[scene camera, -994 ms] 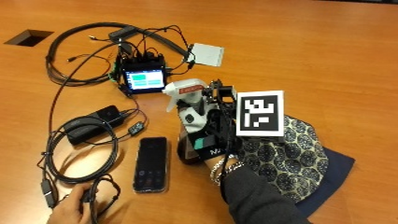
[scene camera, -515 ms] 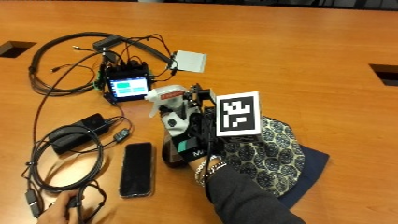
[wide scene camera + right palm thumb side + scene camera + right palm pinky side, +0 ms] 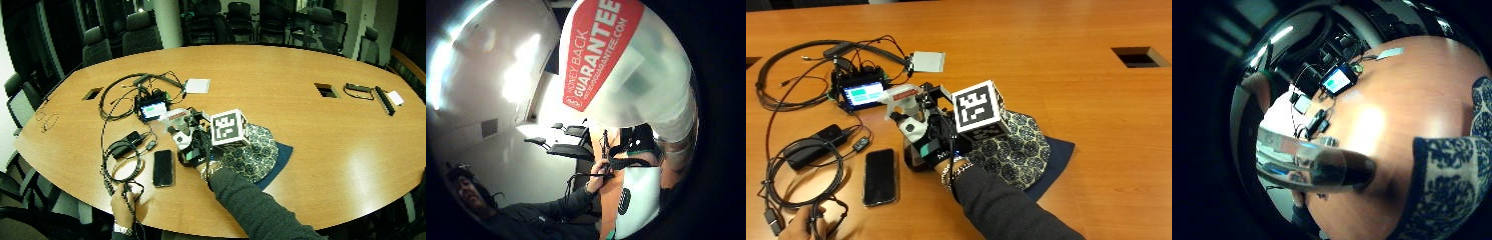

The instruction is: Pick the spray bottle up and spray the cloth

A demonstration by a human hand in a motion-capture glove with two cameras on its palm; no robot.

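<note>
Since a second ago, little has moved: right hand (image 3: 929,145) still grasps the bottle (image 3: 906,107), cloth (image 3: 1019,147) at 3 o'clock. Next: aim the nozzle, squeeze.

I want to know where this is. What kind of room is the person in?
Probably an office meeting room. A big oval wooden conference table fills it, black office chairs ring it, and dark rectangular cable hatches are cut into the tabletop.
</note>
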